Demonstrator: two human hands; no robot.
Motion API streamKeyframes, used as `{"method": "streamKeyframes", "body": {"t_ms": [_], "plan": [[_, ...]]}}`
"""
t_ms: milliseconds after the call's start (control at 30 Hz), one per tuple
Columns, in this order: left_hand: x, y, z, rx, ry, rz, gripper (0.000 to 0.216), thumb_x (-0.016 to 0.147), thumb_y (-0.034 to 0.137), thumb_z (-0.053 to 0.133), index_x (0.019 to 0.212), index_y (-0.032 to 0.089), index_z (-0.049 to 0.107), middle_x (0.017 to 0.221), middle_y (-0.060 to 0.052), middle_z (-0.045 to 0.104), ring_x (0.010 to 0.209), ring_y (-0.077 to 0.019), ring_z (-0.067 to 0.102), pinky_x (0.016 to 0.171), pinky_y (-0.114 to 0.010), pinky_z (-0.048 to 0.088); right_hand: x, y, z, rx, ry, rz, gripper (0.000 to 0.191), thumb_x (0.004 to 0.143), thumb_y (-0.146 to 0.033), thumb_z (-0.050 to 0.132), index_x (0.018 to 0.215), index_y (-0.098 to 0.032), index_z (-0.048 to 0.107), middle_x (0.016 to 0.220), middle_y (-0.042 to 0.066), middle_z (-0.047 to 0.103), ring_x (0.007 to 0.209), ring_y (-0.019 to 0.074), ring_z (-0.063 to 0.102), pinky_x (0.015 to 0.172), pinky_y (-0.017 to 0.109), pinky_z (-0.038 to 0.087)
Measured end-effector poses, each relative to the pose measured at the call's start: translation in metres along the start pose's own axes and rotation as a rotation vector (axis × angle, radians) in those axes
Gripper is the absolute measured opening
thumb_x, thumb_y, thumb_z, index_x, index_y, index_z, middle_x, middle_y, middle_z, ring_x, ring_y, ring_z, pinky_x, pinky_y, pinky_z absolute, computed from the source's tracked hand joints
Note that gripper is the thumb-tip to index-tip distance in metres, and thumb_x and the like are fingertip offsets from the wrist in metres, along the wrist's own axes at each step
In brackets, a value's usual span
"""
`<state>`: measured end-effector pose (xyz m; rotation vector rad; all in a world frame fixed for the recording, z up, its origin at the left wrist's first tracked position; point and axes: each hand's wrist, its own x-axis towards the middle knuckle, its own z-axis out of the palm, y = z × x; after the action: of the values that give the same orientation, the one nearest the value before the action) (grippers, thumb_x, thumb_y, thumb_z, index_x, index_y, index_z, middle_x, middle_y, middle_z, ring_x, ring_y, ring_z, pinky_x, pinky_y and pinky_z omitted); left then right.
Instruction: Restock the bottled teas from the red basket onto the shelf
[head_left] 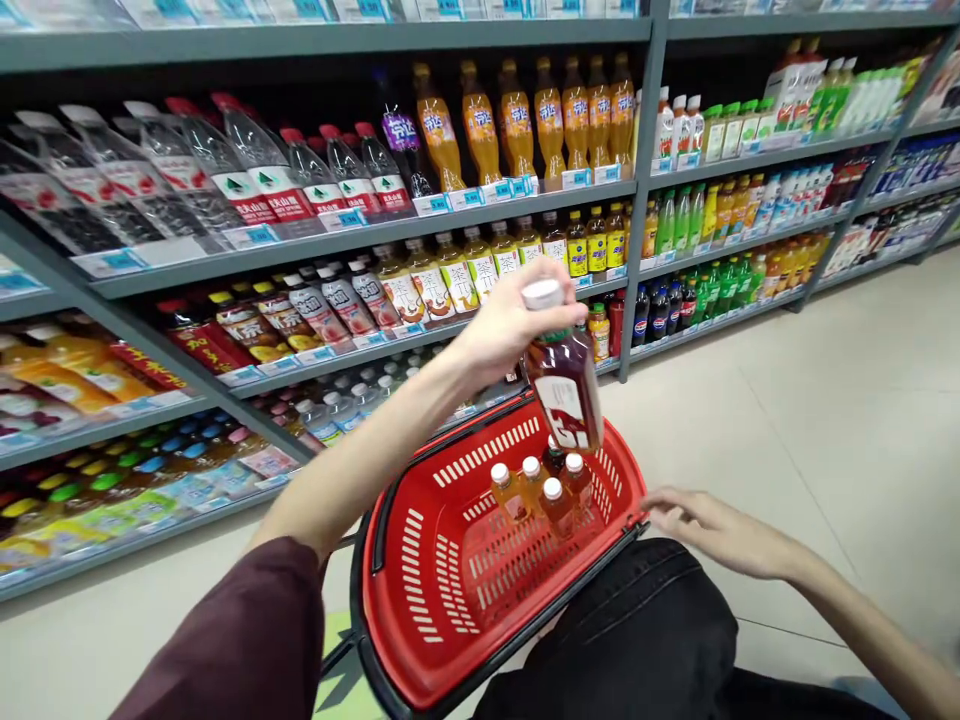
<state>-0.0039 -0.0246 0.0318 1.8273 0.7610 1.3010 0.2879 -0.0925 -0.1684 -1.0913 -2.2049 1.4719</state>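
Note:
My left hand is closed around the neck of a drink bottle with a white cap and dark reddish-brown liquid. The bottle hangs nearly upright over a red shopping basket. Inside the basket, several smaller white-capped bottles stand grouped toward its right end, among them an amber drink bottle. At the basket's right corner is my right hand, palm down with its fingers stretched out. Its fingertips are at the rim; whether they press on it I cannot tell.
Ahead runs a drinks shelf with rows of water, orange soda and tea bottles. A grey shelf post rises beyond my left hand. Pale tiled floor lies to the right. My dark-trousered leg is against the basket's near side.

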Motion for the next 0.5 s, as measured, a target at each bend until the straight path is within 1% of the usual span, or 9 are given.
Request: {"method": "streamKeyframes", "body": {"t_ms": [67,133,167,267,333,433,500], "plan": [[0.006,-0.004,-0.029,0.149,0.035,0.057,0.041,0.072,0.04,0.09,0.089,0.02,0.059,0.085,0.002,0.063,0.075,-0.0112,0.062,0.07,-0.027,0.05,-0.005,-0.001,0.002,-0.165,-0.139,0.026,0.06,0.096,-0.066,0.057,0.135,-0.022,0.068,0.141,0.014,0.066,0.13,0.0386,0.059,0.112,0.055,0.046],[0.011,-0.012,-0.055,0.286,0.043,0.087,0.043,0.072,0.044,0.089,0.09,0.019,0.059,0.086,0.001,0.064,0.077,-0.0127,0.062,0.071,-0.028,0.05,-0.007,-0.001,0.004,-0.269,-0.226,0.051,0.064,0.095,-0.064,0.057,0.137,-0.017,0.067,0.144,0.016,0.064,0.134,0.0395,0.057,0.116,0.055,0.043],[0.014,-0.017,-0.067,0.352,0.043,0.089,0.044,0.072,0.045,0.089,0.09,0.019,0.06,0.086,0.0,0.064,0.077,-0.0132,0.062,0.072,-0.028,0.05,-0.008,-0.001,0.005,-0.3,-0.248,0.067,0.066,0.095,-0.064,0.055,0.139,-0.015,0.065,0.145,0.017,0.063,0.135,0.0395,0.056,0.118,0.055,0.041],[0.025,-0.038,-0.1,0.515,0.065,0.044,0.044,0.07,0.047,0.088,0.088,0.017,0.061,0.083,0.0,0.063,0.072,-0.013,0.059,0.068,-0.027,0.048,-0.007,0.001,0.005,-0.348,-0.259,0.12,0.071,0.097,-0.063,0.049,0.145,-0.013,0.06,0.15,0.018,0.059,0.139,0.0389,0.054,0.119,0.054,0.039],[0.03,-0.057,-0.12,0.573,0.104,0.0,0.042,0.07,0.045,0.087,0.086,0.017,0.061,0.079,0.0,0.062,0.068,-0.0123,0.056,0.064,-0.026,0.045,-0.007,0.002,0.004,-0.366,-0.265,0.154,0.073,0.098,-0.064,0.047,0.147,-0.012,0.058,0.15,0.018,0.059,0.139,0.039,0.054,0.119,0.054,0.04],[0.032,-0.094,-0.15,0.576,0.196,-0.059,0.04,0.067,0.041,0.086,0.085,0.017,0.061,0.076,0.001,0.06,0.064,-0.0115,0.053,0.06,-0.025,0.041,-0.006,0.006,0.007,-0.361,-0.267,0.18,0.075,0.098,-0.068,0.045,0.146,-0.012,0.059,0.149,0.019,0.06,0.138,0.0401,0.055,0.119,0.055,0.04],[0.029,-0.121,-0.17,0.542,0.282,-0.122,0.039,0.065,0.038,0.086,0.086,0.017,0.061,0.076,0.001,0.06,0.064,-0.0113,0.052,0.06,-0.024,0.04,-0.006,0.01,0.013,-0.344,-0.236,0.178,0.075,0.098,-0.07,0.043,0.144,-0.013,0.061,0.148,0.019,0.061,0.137,0.0415,0.056,0.119,0.057,0.041]]}}
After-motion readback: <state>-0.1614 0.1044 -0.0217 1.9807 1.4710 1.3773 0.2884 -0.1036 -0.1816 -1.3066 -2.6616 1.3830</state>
